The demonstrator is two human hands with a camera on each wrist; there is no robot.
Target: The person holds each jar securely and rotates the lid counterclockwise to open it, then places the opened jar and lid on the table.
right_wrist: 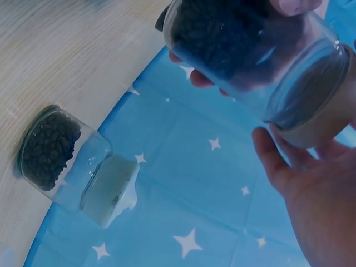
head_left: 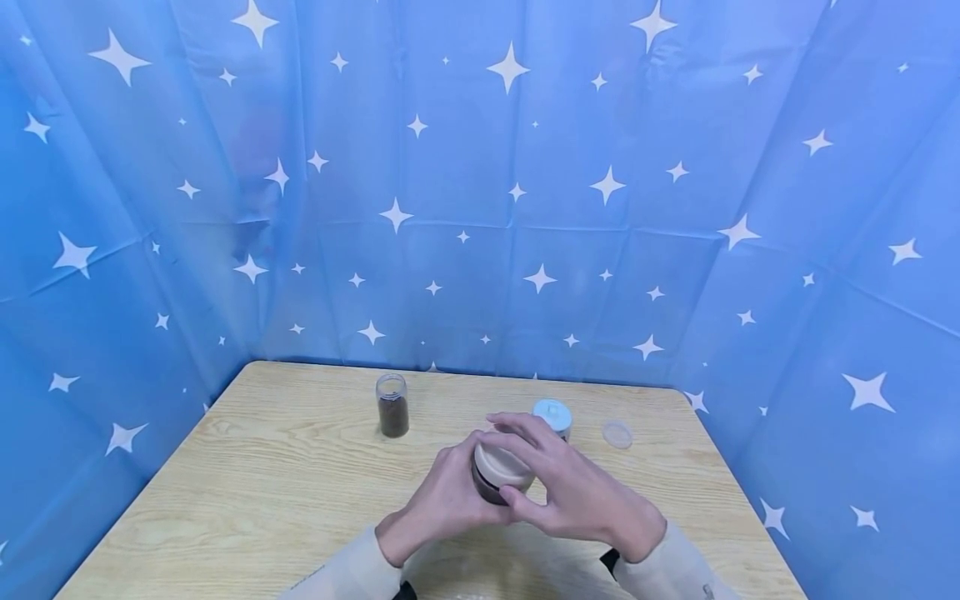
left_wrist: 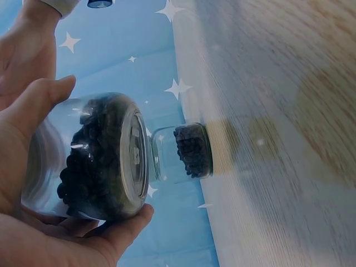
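Observation:
My left hand [head_left: 447,492] grips the body of a clear glass jar [left_wrist: 100,161] part filled with dark beans. The jar is lifted over the table. On its cream lid [head_left: 501,464] is my right hand [head_left: 566,487], fingers curled over the top and thumb at the near side. In the right wrist view the lid [right_wrist: 320,123] sits on the jar's mouth, with the right fingers round its rim. Just beyond the right hand stands a second jar of dark beans with a light blue lid [head_left: 552,412], partly hidden by that hand.
A smaller lidless jar [head_left: 393,408] of dark beans stands at the back left of the wooden table [head_left: 247,475]. A clear round disc [head_left: 617,433] lies flat at the back right. Blue star-patterned curtains [head_left: 465,167] hang behind and along both sides.

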